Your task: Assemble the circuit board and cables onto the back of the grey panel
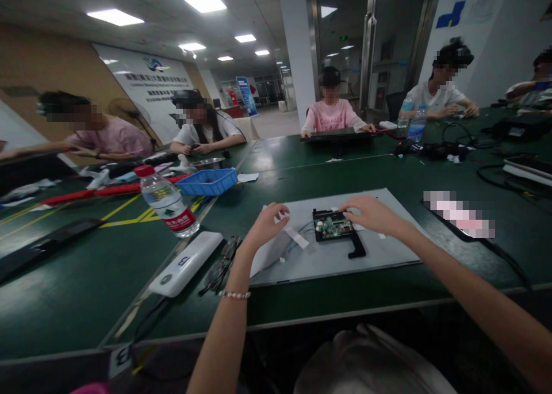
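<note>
A black plastic frame [357, 245] with a green circuit board [334, 227] in it lies on a grey-white flat panel [297, 270] before me. My right hand [375, 214] is at the frame's upper right corner, thumb and forefinger closed on its edge. To the left of the frame, my left hand [271, 224] hovers over the panel, its fingers loosely curved and apart with nothing seen in them. Below those fingers are a white strip [297, 237] and thin grey cables [288, 252], which run toward the board.
Left of the panel are folded glasses [219, 264], a white power bank [187, 264] with a cable, a red-capped water bottle [168, 204] and a blue tray [209, 182]. A phone [459, 217] lies right. Several people sit around the green table [276, 167].
</note>
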`<state>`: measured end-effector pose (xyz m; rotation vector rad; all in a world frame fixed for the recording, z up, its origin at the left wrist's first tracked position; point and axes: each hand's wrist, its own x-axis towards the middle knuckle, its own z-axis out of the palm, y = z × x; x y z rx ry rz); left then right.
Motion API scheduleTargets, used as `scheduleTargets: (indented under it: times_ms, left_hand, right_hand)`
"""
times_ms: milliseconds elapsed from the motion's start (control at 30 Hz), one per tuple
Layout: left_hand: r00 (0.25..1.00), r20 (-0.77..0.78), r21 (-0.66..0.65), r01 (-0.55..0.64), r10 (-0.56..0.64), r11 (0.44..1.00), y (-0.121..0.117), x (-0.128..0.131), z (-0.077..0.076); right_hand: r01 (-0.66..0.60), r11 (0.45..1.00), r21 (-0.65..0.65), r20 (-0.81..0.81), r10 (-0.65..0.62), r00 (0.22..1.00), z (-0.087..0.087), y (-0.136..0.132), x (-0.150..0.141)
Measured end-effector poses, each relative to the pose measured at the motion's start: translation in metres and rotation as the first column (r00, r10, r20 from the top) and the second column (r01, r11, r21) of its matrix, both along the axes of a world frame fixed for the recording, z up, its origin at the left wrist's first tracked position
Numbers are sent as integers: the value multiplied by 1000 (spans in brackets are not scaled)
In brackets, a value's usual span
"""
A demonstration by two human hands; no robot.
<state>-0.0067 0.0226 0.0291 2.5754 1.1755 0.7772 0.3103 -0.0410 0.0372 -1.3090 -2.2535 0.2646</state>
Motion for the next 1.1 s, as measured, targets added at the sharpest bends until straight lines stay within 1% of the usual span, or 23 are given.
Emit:
scheduleTargets:
  times_ms: [67,133,233,367,433,500,600,667,733,800,900,1000,1067,1100]
  left_hand:
    - [999,-24,-15,-25,25,1000,3,-2,-5]
    - [997,-66,-55,-39,36,998,5,-3,-9]
    - [994,-112,-138,-32,17,990,4,-2,-7]
    - [994,-112,-244,-42,15,969,-3,0,3]
    - [990,-136,-299,-21,-21,954,-5,1,5]
    - [983,-161,-334,29,-88,942,-6,1,4]
    - [980,-134,-324,95,-145,941,-3,1,1]
    - [988,-100,-276,87,-119,957,-1,0,-1]
    - [994,-95,-188,27,-46,982,1,-1,-3]
    - [992,-125,-100,-38,25,994,3,-1,-3]
    - [977,-206,-36,-67,58,997,3,-1,-5]
    - [961,-263,-2,-90,86,996,3,2,-8]
    - [955,-279,13,-99,98,995,3,3,-10]
    - [954,-284,19,-95,96,995,3,3,-11]
  right_hand:
    - [71,992,-104,-3,-71,997,-8,7,22]
    - [104,971,-213,-19,-110,994,-16,12,35]
    - [84,937,-340,-51,-108,993,-27,15,39]
    - [66,913,-402,-52,-94,994,-35,16,36]
    - [48,915,-400,-48,-73,996,-39,16,35]
    - [28,921,-389,-58,-55,997,-42,16,35]
    - [2,917,-399,-102,-46,994,-46,17,35]
    - [2,909,-416,-135,-64,989,-47,17,37]
    - [42,909,-416,-153,-115,982,-46,17,41]
    - [111,907,-406,-140,-181,973,-46,17,47]
    - [206,902,-379,-70,-250,966,-46,18,54]
    - [275,922,-272,3,-284,959,-46,20,56]
    - [281,943,-176,37,-279,960,-43,23,52]
    - [265,954,-137,47,-261,964,-40,25,49]
